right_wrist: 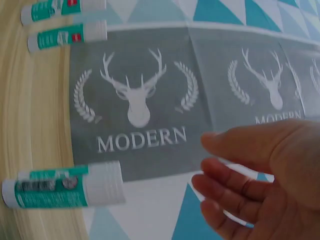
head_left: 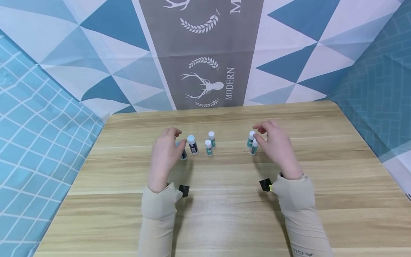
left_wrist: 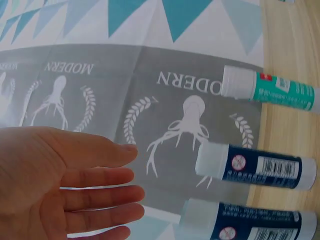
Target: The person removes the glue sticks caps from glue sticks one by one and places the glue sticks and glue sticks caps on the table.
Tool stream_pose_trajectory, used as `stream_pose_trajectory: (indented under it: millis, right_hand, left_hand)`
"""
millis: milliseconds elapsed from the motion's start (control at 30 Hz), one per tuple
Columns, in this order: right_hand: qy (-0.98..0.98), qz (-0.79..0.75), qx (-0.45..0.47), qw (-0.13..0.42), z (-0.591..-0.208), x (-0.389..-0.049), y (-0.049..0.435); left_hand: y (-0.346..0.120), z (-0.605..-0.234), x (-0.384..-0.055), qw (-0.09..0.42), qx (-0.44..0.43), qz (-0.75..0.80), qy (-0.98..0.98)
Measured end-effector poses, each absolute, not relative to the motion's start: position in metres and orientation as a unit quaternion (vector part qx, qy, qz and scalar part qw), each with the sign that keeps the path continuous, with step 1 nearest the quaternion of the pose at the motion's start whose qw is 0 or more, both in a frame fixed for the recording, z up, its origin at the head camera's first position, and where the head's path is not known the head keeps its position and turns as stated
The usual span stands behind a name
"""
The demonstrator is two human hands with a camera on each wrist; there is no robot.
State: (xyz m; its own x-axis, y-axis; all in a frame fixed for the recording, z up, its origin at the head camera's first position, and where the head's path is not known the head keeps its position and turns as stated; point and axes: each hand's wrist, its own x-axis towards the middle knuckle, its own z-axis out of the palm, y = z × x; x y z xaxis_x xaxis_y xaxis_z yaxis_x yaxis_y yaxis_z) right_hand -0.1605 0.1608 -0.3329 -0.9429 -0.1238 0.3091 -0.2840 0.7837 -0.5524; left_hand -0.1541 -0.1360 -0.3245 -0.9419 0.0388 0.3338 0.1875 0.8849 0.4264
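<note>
Two glue sticks with navy labels and pale caps stand upright beside my left hand (head_left: 166,151). One navy glue stick (head_left: 193,146) is in full view, while the other navy glue stick (head_left: 184,155) is partly hidden behind the thumb. In the left wrist view the fingers extend loosely, apart from the sticks. My right hand (head_left: 277,144) holds nothing, its fingers gently bent next to two upright teal glue sticks with white caps. The nearer teal stick (head_left: 254,149) overlaps the farther one (head_left: 250,141). Between the hands stand two more teal glue sticks (head_left: 209,150).
Everything stands on a wood-grain table (head_left: 221,200), toward its back edge. Behind it hangs a patterned cloth (head_left: 205,46) with a grey deer-print band. Blue tiled sheeting (head_left: 38,150) lines the left side. Black wrist devices (head_left: 184,191) sit at both cuffs.
</note>
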Motion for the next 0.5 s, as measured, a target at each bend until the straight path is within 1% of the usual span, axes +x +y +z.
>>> stream_pose_trajectory:
  millis: [167, 400, 500]
  right_hand:
    - [-0.925, 0.323, 0.136, 0.149, -0.331, -0.160, 0.154]
    - [-0.914, 0.338, 0.165, 0.149, -0.331, -0.157, 0.145]
    - [-0.911, 0.342, 0.178, 0.148, -0.332, -0.156, 0.139]
  left_hand:
    - [-0.123, -0.326, -0.155, 0.146, -0.081, -0.238, -0.957]
    - [-0.106, -0.340, -0.154, 0.171, -0.124, -0.241, -0.947]
    - [-0.100, -0.347, -0.152, 0.161, -0.130, -0.245, -0.947]
